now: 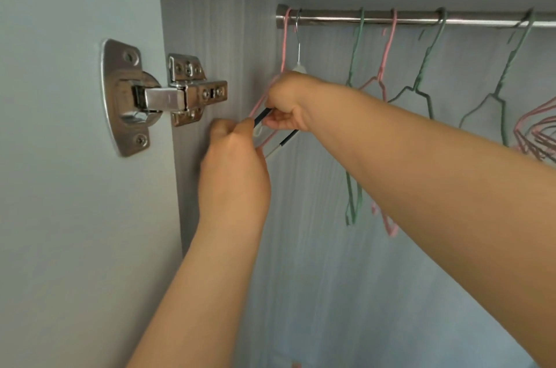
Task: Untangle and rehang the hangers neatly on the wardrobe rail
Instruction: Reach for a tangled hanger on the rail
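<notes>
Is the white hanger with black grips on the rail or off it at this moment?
On. The white hanger has its metal hook over the rail at the left end, while both hands grip its lower arm.

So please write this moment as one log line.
left hand: pinching white hanger | right hand: gripping it | pink hanger: on rail
</notes>
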